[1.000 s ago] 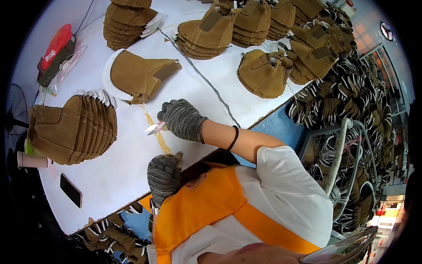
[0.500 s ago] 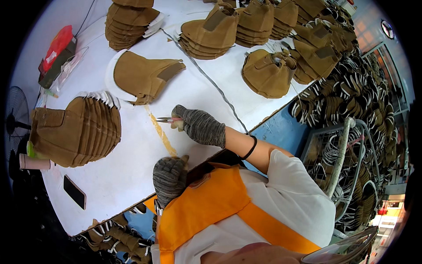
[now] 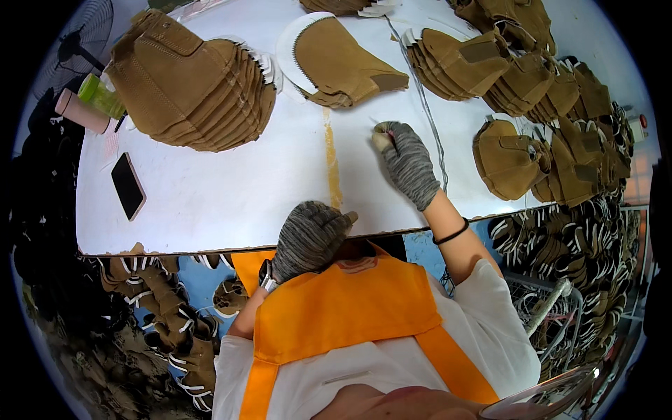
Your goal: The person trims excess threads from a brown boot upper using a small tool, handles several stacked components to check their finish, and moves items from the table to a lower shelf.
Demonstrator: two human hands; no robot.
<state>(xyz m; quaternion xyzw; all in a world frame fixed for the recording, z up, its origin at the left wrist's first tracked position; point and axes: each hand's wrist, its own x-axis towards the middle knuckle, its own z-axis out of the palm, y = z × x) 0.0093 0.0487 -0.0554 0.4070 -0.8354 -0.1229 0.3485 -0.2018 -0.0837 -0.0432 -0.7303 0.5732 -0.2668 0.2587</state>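
Observation:
My right hand (image 3: 408,166), in a grey knit glove with bare fingertips, is closed around a small pair of thread snips (image 3: 375,121). Only a thin tip of the snips shows, over the white table (image 3: 231,196). My left hand (image 3: 311,236), gloved the same way, is curled at the table's near edge in front of the orange apron. Whatever its fingers may hold is hidden. Beyond both hands lies a brown suede shoe upper (image 3: 343,59) with a white zigzag-stitched edge. To the left stands a stack of similar uppers (image 3: 192,91).
A phone (image 3: 129,186) lies at the table's left, near a pink cup (image 3: 82,110) and a green container (image 3: 103,96). A grey cable (image 3: 428,119) crosses the tabletop. More stacked uppers (image 3: 514,157) fill the right side. A wire cart (image 3: 553,308) holds a pile beside the table.
The view has swung round, so the table sits straighter and the stacks appear shifted right. The snips' blades, plain before, are now barely visible. Both hands stay closed.

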